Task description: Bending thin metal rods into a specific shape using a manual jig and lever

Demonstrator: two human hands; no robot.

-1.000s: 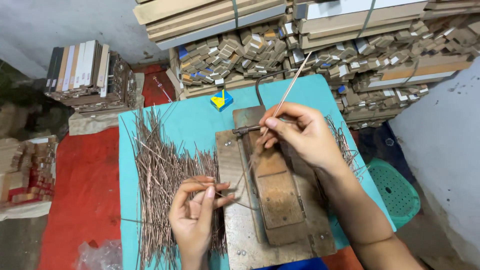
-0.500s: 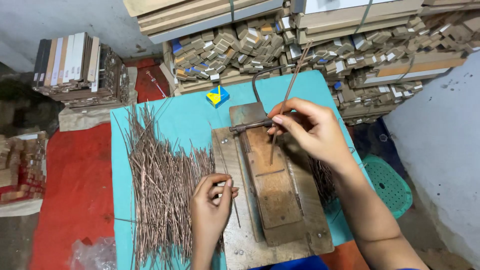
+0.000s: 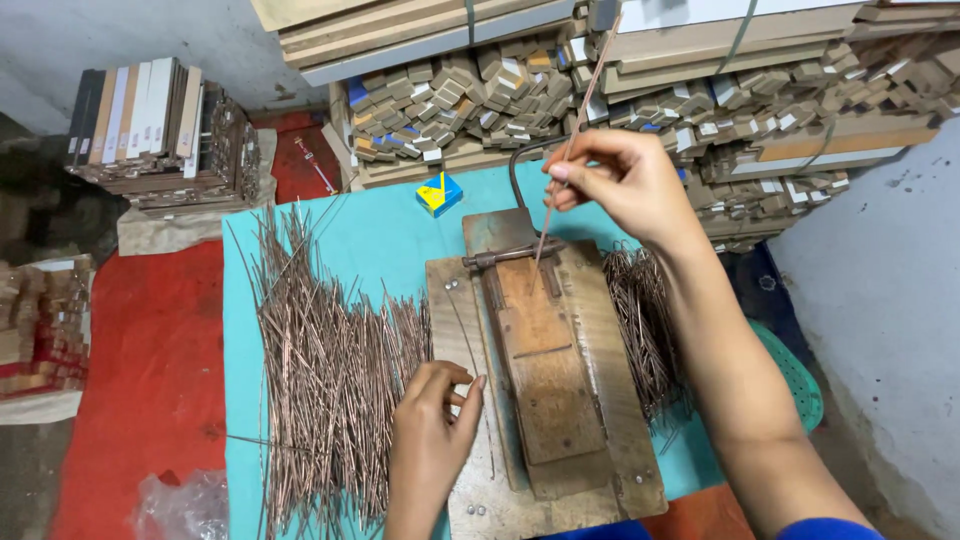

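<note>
Right hand [image 3: 625, 185] pinches a thin copper rod [image 3: 570, 150] upright over the wooden bending jig [image 3: 545, 370], left hand [image 3: 432, 440] curls closed beside the loose rod pile [image 3: 320, 370], a small blue-and-yellow box [image 3: 438, 193] lying far behind on the teal table [image 3: 400, 240].

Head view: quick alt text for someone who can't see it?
The right hand holds a thin copper-coloured metal rod upright on a worn wooden jig board. The left hand pinches rods beside a loose copper-coloured rod pile on a turquoise table.
</note>
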